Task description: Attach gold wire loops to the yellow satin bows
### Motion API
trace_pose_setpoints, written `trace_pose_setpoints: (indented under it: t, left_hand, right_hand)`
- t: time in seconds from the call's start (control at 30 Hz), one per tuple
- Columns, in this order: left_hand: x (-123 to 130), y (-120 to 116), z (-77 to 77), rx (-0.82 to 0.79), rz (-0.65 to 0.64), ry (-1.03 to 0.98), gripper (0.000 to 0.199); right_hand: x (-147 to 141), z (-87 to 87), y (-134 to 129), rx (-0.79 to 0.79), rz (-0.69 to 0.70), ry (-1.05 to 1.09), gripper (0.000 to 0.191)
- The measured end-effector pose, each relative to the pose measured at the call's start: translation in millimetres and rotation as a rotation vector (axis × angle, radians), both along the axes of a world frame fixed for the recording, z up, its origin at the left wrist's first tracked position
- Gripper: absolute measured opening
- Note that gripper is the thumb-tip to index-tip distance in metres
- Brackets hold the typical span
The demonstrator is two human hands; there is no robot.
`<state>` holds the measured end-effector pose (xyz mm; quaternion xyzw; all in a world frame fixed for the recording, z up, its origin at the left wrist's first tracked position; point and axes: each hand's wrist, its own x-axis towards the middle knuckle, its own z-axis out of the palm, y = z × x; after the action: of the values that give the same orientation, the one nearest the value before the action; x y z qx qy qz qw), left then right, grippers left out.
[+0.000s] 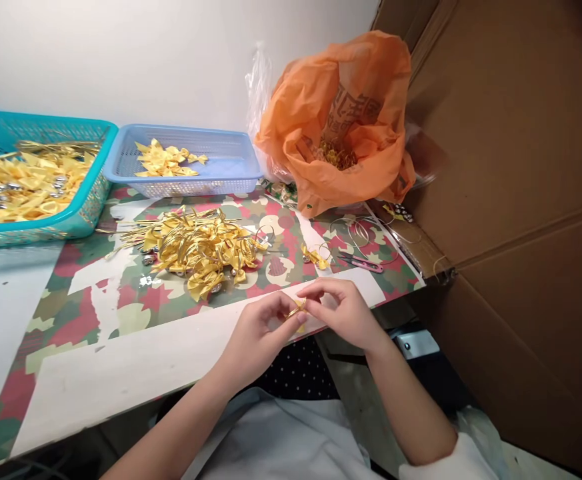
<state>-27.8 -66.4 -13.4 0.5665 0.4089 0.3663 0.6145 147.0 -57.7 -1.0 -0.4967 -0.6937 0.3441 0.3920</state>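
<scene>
Close together at the table's front edge, my left hand [265, 328] and my right hand [343, 311] both pinch a small yellow bow with gold wire [298, 309]. Fingers of both hands cover much of the bow. Beyond my left hand lies a heap of yellow bows with gold wires [201, 247], some with small silver bells [215, 288]. A single yellow bow [315, 257] lies just past my right hand, beside pink-handled thread snips [361, 263].
A teal basket [101, 180] of bows, bells and wires stands at the left. Next to it is a blue basket [183, 183] with several bows. An orange plastic bag [291, 120] holds gold pieces. Cardboard [511, 153] walls the right side; loose wire [358, 230] lies nearby.
</scene>
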Motion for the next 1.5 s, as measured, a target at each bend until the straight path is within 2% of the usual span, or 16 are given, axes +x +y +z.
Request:
trace_pose_setpoints:
  t: [0.03, 0.1, 0.13, 0.2, 0.27, 0.33, 0.5, 0.67, 0.87, 1.17, 1.27, 1.33, 1.5]
  left_hand:
    - [-1, 1, -1.0, -0.056, -0.021, -0.068, 0.023]
    - [-2, 5, -2.6, -0.169, -0.040, -0.220, 0.026]
    - [-2, 7, -3.5, -0.215, -0.036, -0.291, 0.027]
    - [-3, 10, -5.2, -0.273, -0.009, -0.407, 0.027]
    - [-3, 11, -6.9, -0.288, 0.047, -0.495, 0.028]
    - [-3, 9, -8.2, -0.250, 0.116, -0.553, 0.030]
    - [-2, 5, -10.2, -0.050, 0.203, -0.527, 0.019]
    - [2, 4, -14.7, 0.061, 0.272, -0.362, 0.020]
    - [7, 7, -20.0, 0.048, 0.311, -0.231, 0.030]
    - [11, 9, -15.1, 0.000, 0.325, -0.292, 0.029]
    - [10, 9, -11.2, 0.006, 0.318, -0.253, 0.021]
    - [9, 10, -9.6, -0.021, 0.360, -0.261, 0.018]
    - [7, 12, -11.8, -0.148, 0.460, -0.346, 0.024]
  right_hand:
    - [7, 0.2, 6, -0.007, -0.020, 0.007, 0.011]
    - [22, -1.5, 23, 0.116, -0.212, -0.067, 0.011]
    - [27, -3.4, 32, 0.190, -0.313, -0.159, 0.012]
    - [34, -7.5, 49, 0.272, -0.405, -0.363, 0.014]
    - [34, -9.5, 60, 0.300, -0.366, -0.474, 0.006]
    - [30, -7.8, 63, 0.326, -0.264, -0.445, 0.008]
    - [19, 3.7, 49, 0.408, -0.095, -0.165, 0.011]
    - [11, 1.3, 40, 0.273, -0.071, 0.079, 0.009]
    - [3, -8.9, 39, 0.142, -0.038, 0.234, 0.004]
    - [-11, -11.0, 29, -0.029, 0.106, 0.402, 0.011]
    - [-14, -13.8, 26, 0.002, 0.146, 0.403, 0.010]
    - [-13, -17.7, 24, 0.059, 0.159, 0.401, 0.009]
    - [-6, -32.8, 19, 0.200, -0.005, 0.231, 0.029]
